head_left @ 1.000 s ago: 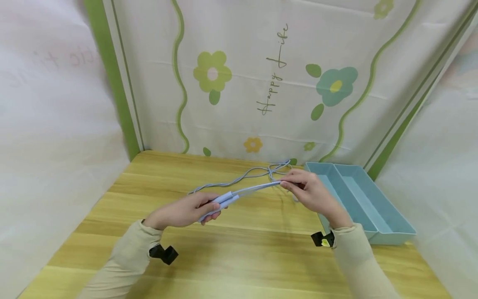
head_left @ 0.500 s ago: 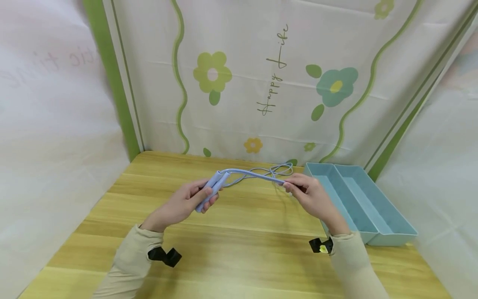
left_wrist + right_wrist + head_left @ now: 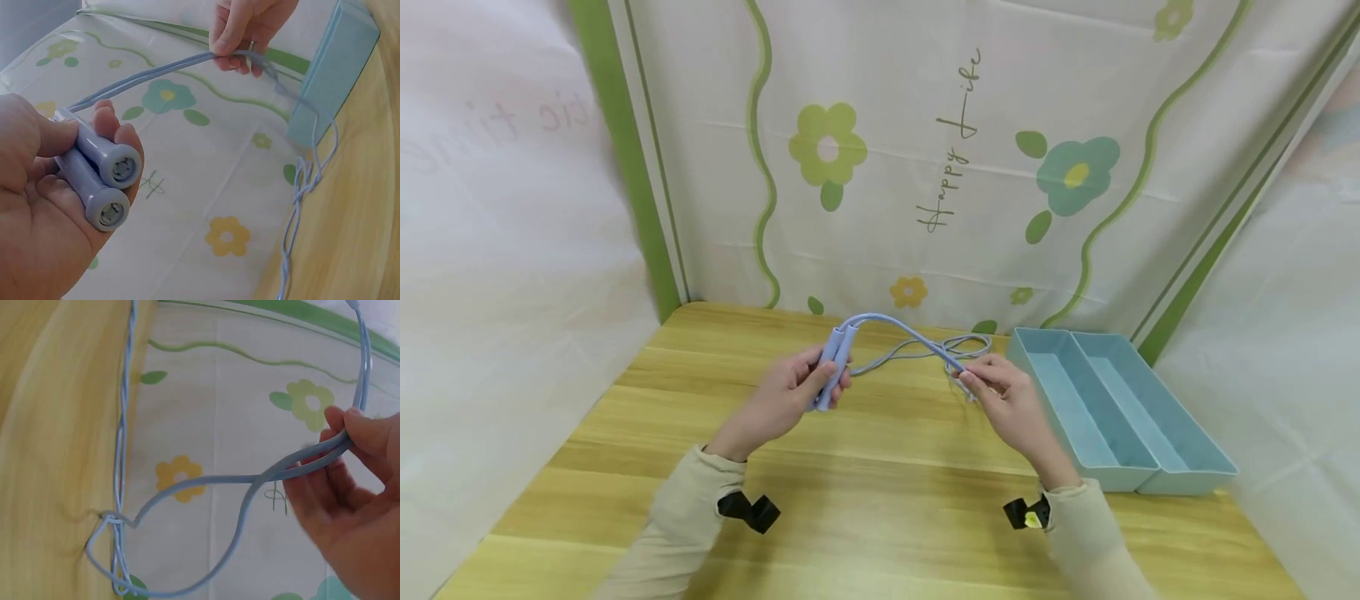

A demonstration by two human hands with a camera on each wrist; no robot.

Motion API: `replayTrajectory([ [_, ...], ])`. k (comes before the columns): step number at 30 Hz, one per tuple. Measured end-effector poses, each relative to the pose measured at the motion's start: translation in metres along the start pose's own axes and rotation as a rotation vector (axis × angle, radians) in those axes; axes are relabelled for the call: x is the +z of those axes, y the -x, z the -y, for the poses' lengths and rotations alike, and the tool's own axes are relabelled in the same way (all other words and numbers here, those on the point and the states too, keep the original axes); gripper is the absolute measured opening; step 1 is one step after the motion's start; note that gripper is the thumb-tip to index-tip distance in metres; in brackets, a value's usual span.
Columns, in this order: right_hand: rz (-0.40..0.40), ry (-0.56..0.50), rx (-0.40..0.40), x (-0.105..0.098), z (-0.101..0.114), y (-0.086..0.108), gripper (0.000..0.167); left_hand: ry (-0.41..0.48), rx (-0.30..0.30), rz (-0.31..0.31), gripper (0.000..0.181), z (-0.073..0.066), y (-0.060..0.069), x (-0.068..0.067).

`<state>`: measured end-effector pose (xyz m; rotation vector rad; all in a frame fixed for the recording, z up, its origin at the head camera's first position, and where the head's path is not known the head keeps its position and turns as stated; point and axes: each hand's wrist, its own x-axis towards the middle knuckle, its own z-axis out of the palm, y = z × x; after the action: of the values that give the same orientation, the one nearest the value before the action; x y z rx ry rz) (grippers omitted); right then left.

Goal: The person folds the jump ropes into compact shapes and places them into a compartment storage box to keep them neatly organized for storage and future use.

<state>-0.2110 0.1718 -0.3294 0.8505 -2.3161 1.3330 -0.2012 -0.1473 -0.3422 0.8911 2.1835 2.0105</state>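
Note:
Two light blue handles (image 3: 832, 367) of a jump rope stand side by side, tilted upward, in my left hand (image 3: 778, 396). The left wrist view shows their round hollow ends (image 3: 112, 212), with the thumb laid across them. From their tops the doubled blue cord (image 3: 891, 321) arches right to my right hand (image 3: 1011, 408), which pinches it between thumb and fingers. Past that pinch, in the right wrist view, the cord (image 3: 240, 519) hangs in a loose loop down to a tangled part (image 3: 112, 519) lying on the wood.
Two pale teal trays (image 3: 1150, 478) stand side by side at the right of the wooden table (image 3: 880, 525), close to my right hand. A flower-printed cloth (image 3: 880, 217) hangs behind the table, and white cloth walls (image 3: 505, 292) rise at the sides. More cord (image 3: 895, 356) lies near the back edge.
My left hand has turned the handles from nearly flat to steeply upright. The cord between the hands has gone from nearly straight to a high arch, and my right hand has moved slightly left.

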Motion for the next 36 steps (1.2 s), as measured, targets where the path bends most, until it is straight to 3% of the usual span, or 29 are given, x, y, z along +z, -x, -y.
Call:
replayTrajectory([
  [5,-0.104,-0.029,0.014,0.013,-0.010,0.006,0.012,-0.065,0.026,0.014,0.025,0.009,-0.004,0.009],
  [9,-0.062,-0.158,0.071,0.019,-0.021,0.007,0.012,-0.067,0.025,0.019,0.028,0.012,-0.009,0.018],
  [15,0.019,-0.298,0.184,0.023,-0.017,0.008,0.012,-0.059,0.044,0.045,0.028,0.014,-0.017,0.036],
  [18,0.009,-0.340,0.250,0.027,-0.012,0.008,0.014,-0.058,0.064,0.018,0.026,0.020,-0.021,0.045],
  [25,-0.100,-0.398,0.354,0.042,-0.010,0.006,0.023,-0.100,0.062,-0.081,0.025,0.034,-0.026,0.065],
  [32,-0.104,-0.481,0.368,0.047,-0.005,0.002,0.025,-0.151,0.027,-0.149,0.021,0.037,-0.032,0.073],
  [36,-0.108,-0.503,0.379,0.048,-0.002,-0.001,0.024,-0.178,0.008,-0.153,0.021,0.039,-0.033,0.077],
])
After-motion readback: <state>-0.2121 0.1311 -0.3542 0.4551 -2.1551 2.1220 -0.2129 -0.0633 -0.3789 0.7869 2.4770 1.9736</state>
